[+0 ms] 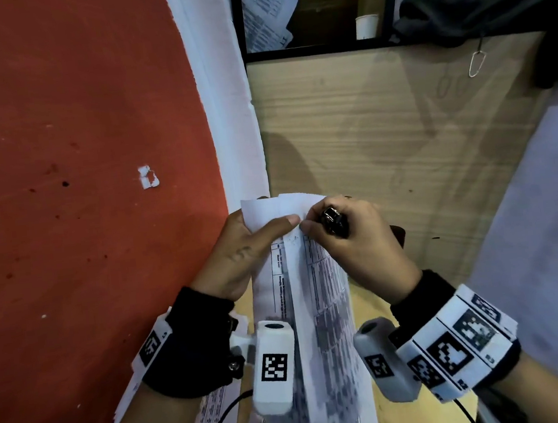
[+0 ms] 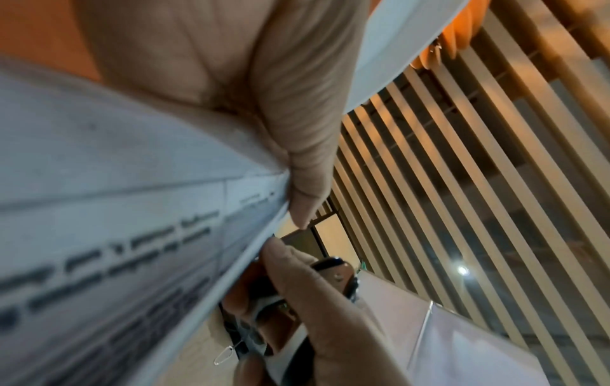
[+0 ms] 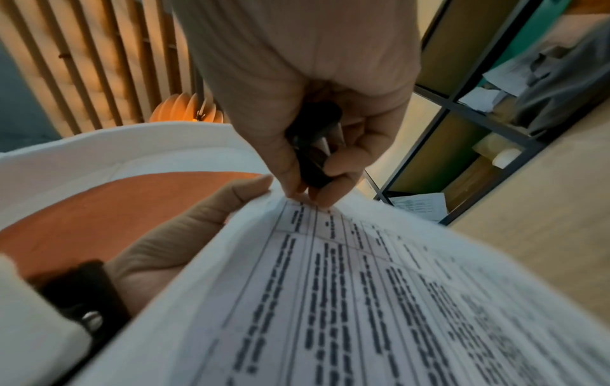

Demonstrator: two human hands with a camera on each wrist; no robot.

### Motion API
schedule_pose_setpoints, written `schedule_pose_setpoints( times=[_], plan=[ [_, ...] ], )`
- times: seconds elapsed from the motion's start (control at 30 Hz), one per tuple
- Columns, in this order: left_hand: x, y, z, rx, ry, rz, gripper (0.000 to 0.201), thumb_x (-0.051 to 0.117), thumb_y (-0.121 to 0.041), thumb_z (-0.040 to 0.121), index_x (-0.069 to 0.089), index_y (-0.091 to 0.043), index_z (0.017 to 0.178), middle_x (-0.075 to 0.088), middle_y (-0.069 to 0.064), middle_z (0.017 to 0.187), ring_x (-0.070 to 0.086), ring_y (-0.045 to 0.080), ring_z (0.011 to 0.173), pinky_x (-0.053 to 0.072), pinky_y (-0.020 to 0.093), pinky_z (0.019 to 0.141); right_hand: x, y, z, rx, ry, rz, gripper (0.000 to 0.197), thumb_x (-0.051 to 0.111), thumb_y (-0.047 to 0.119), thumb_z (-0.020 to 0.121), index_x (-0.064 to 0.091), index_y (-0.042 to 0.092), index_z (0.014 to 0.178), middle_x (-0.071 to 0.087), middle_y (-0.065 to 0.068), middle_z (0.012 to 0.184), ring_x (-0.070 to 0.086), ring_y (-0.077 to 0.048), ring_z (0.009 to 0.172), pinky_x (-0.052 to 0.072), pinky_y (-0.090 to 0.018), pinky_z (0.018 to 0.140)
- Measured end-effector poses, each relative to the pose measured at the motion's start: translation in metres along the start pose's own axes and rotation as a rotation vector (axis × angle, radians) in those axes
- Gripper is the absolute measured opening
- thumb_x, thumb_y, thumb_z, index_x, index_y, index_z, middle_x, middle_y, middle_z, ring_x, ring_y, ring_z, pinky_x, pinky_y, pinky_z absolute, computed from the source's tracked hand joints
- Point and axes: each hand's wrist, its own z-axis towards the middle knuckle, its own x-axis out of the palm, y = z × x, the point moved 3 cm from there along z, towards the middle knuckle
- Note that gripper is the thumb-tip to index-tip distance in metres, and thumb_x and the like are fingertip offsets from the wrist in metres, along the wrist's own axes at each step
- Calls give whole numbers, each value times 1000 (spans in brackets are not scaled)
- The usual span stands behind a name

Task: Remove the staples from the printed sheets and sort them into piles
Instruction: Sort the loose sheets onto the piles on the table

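Left hand: my left hand (image 1: 240,249) grips the top corner of the sheets (image 1: 315,310), thumb (image 1: 272,227) flat across the paper, fingers behind.
Right hand: my right hand (image 1: 353,248) is clenched around a black and metal staple remover (image 1: 333,221), its fingertips (image 3: 325,199) pinching the same top edge just beside the left thumb.
Sheets: I see printed tables on them; they hang in the air between both hands, above the table (image 1: 383,131) edge, bowed lengthwise and running down toward me.
Staple: too small and blurred for me to make out.
Other paper: more printed pages (image 1: 212,411) lie low under my left wrist; a torn scrap (image 1: 148,177) sits on the red floor (image 1: 72,129).
Shelf: a black-framed shelf (image 1: 322,48) past the table holds papers, a cup (image 1: 367,26) and dark cloth (image 1: 463,9).
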Motion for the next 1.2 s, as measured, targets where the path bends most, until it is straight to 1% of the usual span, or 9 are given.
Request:
schedule_pose_setpoints(
  times=[0.13,0.3,0.4,0.5,0.57,0.67,0.73,0.97,1.2],
  plan=[
    [-1,4,1,-103,21,-55,13,64,-4,79,73,-10,86,73,9,84,69,18,75,57,31,73,0,-4,2,-34,8,-36,13,64,35,77,58,24,81,60,5,82,55,-11,77,46,-36,72],
    [0,0,-4,-140,102,-104,33,53,-4,86,78,-21,74,74,2,76,70,14,70,57,28,65,-9,-13,19,-59,216,25,60,72,41,73,49,29,126,43,6,128,39,5,112,28,-1,90],
    [0,1,-4,-150,217,-216,24,67,-19,80,72,-10,102,70,9,90,67,24,84,54,39,78,-7,-12,25,-93,353,119,37,69,37,70,61,23,104,60,1,97,54,-5,89,41,-16,78],
    [-1,18,1,-289,391,-410,91,57,-64,76,40,1,138,56,11,110,55,28,103,29,48,102,-9,-16,27,-147,316,115,29,71,34,69,59,12,82,53,9,75,49,-1,70,38,-13,63],
    [-5,27,6,-441,420,-565,102,38,-78,75,30,-4,145,54,12,116,52,27,105,24,47,105,-12,-17,28,-212,282,61,30,72,37,69,57,13,79,51,10,75,47,-2,71,37,-16,64],
    [-12,37,4,-548,386,-556,56,32,-52,96,49,-10,129,63,12,106,60,27,100,46,38,92,-13,-14,28,-320,276,2,30,72,43,69,49,26,79,47,15,75,46,4,72,34,-13,66],
    [-14,35,1,-452,444,-515,33,52,-29,93,64,-10,117,69,10,106,67,22,99,52,31,88,-13,-12,27,-364,299,-5,31,73,40,69,45,31,78,46,16,75,45,7,73,33,-11,66],
    [1,11,2,-166,503,-330,48,88,-37,50,75,-18,93,72,0,85,70,14,77,57,25,69,-15,-17,28,-383,277,3,31,74,36,69,48,24,79,45,15,75,43,7,72,32,-9,65],
    [9,20,17,-101,354,-67,38,74,-13,56,58,-9,91,67,-4,74,62,5,62,49,16,57,-20,-31,14,-421,100,46,41,71,40,71,58,2,80,55,0,79,50,-9,75,40,-18,68]
  ],
)
